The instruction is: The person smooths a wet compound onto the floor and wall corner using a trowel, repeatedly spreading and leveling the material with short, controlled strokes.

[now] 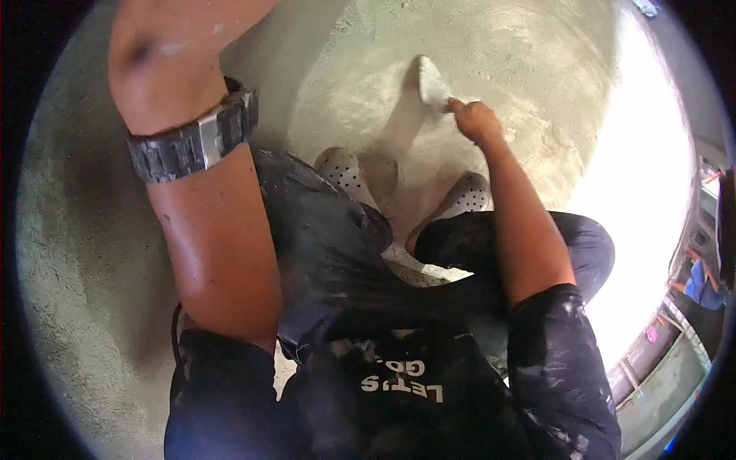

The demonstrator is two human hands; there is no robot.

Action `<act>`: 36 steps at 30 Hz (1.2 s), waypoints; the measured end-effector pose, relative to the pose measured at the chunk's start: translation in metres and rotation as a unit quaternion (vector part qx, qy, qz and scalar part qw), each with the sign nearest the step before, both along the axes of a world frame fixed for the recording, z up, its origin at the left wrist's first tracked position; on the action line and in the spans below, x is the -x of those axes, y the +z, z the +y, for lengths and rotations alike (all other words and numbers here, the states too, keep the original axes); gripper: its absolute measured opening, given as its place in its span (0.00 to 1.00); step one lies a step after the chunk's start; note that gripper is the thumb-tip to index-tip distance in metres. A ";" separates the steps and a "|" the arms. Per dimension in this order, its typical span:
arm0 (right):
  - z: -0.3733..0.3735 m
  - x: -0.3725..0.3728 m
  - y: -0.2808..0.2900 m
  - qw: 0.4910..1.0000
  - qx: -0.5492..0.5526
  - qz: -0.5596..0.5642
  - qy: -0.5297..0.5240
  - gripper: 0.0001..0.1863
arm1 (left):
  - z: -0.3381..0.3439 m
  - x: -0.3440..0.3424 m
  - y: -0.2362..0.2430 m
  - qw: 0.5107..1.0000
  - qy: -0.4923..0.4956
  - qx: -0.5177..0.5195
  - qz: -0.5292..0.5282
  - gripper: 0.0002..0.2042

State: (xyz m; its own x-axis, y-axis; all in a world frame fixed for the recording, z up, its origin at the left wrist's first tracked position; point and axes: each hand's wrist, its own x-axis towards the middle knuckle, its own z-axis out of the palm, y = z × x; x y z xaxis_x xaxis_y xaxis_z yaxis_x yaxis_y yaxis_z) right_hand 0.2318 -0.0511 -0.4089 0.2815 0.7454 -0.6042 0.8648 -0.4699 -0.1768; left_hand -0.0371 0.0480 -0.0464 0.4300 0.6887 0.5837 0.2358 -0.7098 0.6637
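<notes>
Crouching over the cement floor (537,69), your right hand (475,119) is closed around the handle of a trowel (431,80), blade laid flat on the far wet patch to smooth it. Your left hand is raised out of view beyond the watch (195,138), so I cannot tell its grip.

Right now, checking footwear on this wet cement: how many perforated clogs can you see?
2. One clog is left of centre, by the dark trouser knee; the other clog is right of it, under the right forearm. Both are partly hidden.

No packages, labels, signs or screens visible.
</notes>
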 end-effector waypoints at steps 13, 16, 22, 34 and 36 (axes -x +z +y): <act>0.020 -0.057 0.053 0.973 0.008 0.072 -0.218 0.35 | 0.009 -0.002 0.002 0.998 -0.036 0.055 0.019 0.07; 0.052 -0.101 0.125 0.946 -0.159 0.116 -0.259 0.33 | 0.007 -0.007 0.020 0.997 -0.059 0.050 0.012 0.08; 0.011 -0.088 0.319 0.888 -0.361 0.140 -0.246 0.29 | -0.017 -0.009 0.022 0.997 0.001 0.066 0.047 0.09; -0.034 -0.086 0.336 0.818 -0.489 0.179 -0.245 0.24 | -0.013 -0.014 0.014 0.996 -0.023 0.081 0.038 0.09; -0.030 -0.082 0.333 0.805 -0.501 0.196 -0.249 0.23 | -0.024 -0.011 0.021 0.995 0.013 0.054 0.084 0.08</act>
